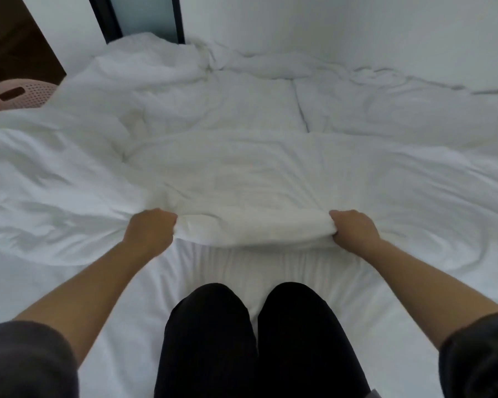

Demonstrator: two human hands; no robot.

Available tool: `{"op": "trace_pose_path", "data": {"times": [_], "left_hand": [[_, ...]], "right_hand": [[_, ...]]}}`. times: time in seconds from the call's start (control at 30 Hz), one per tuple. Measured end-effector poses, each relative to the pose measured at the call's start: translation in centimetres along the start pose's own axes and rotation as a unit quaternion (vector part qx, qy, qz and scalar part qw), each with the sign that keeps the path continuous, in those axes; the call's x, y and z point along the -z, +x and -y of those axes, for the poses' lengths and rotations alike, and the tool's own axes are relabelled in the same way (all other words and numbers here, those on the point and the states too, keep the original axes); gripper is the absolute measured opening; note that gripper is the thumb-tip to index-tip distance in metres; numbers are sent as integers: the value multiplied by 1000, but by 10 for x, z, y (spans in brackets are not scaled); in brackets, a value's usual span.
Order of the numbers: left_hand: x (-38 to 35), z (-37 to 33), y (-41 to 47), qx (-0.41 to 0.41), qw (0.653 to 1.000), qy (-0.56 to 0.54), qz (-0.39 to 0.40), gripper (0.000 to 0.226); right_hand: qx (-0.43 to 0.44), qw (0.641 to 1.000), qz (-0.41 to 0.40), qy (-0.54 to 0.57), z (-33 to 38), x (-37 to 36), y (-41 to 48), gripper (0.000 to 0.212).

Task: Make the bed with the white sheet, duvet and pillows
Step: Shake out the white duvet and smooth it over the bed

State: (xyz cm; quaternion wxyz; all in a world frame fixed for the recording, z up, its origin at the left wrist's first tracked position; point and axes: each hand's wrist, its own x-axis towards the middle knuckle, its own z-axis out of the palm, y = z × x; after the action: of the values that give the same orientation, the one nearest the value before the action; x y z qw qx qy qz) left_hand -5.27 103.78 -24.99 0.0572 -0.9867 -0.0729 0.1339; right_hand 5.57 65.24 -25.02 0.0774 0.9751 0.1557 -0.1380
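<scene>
- The person kneels on the bed, with both knees [213, 326] in black trousers at lower centre of the frame.
- The left hand [151, 231] is left of centre. Its fingers are curled tight round a bunched fold of the duvet's near edge.
- The right hand [354, 229] is right of centre and level with the other. It grips the same edge in a closed fist, knuckles up.
- The duvet [242, 173] is white and rumpled and fills the middle of the frame from side to side. Its near edge is gathered into a thick roll between the two fists.
- The sheet [256, 268] lies bare below that roll. It is stretched under the knees and creased into fine ridges just ahead of them.
- The pillows [219, 101] lie side by side above centre, their edges meeting at a dark seam. With white on white I can't be sure where each one ends.
- More crumpled white bedding is heaped along the wall [328, 24] at the top.
- A pink perforated basket [20, 91] peeks out at upper left, beside the bedding.
- A dark-framed pane [144, 15] stands at top centre-left.
</scene>
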Motion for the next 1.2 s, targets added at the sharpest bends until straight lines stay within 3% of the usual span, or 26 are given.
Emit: {"op": "trace_pose_path", "data": {"times": [0.07, 0.17, 0.27, 0.33, 0.43, 0.53, 0.6, 0.7, 0.77, 0.87, 0.93, 1.0, 1.1, 1.2], "left_hand": [[21, 6, 0, -17, 1000, 2, 21, 28], [39, 8, -14, -64, 988, 20, 141, 32], [36, -2, -35, -93, 960, 12, 265, 30], [26, -10, -50, -99, 946, 25, 306, 31], [8, -11, -67, -100, 963, 16, 249, 36], [-8, -2, -83, -94, 990, -49, 88, 31], [-21, 2, -88, -106, 986, -109, 70, 42], [-37, -7, -88, -107, 982, -91, 129, 81], [-49, -16, -87, -78, 979, -114, 149, 76], [-57, -19, -87, -39, 948, -226, 222, 57], [-55, -16, -80, -43, 947, -200, 250, 49], [-46, -14, -64, -37, 968, -137, 208, 45], [-30, -10, -26, 14, 985, -156, 72, 30], [-16, -15, 22, -12, 993, -120, -8, 42]], "right_hand": [[39, 994, 105, -7, -12, 30, -1, 24], [44, 967, 245, -54, -15, 55, -20, 27], [20, 926, 360, -113, -8, 45, -53, 17], [8, 900, 409, -153, -4, 26, -75, 26], [20, 900, 423, -102, -4, 2, -92, 42], [-1, 898, 431, 93, -10, 6, -93, 43], [7, 877, 411, 249, -2, 18, -95, 42], [75, 917, 270, 284, 30, 14, -82, 69], [77, 938, 224, 252, 56, -5, -68, 74], [16, 951, 241, 192, 82, -42, -46, 72], [-3, 958, 247, 144, 93, -54, -34, 73], [-10, 974, 204, 102, 101, -52, -21, 67], [1, 997, 56, 53, 102, -34, 3, 48], [-8, 997, -73, 35, 79, -23, 35, 37]]}}
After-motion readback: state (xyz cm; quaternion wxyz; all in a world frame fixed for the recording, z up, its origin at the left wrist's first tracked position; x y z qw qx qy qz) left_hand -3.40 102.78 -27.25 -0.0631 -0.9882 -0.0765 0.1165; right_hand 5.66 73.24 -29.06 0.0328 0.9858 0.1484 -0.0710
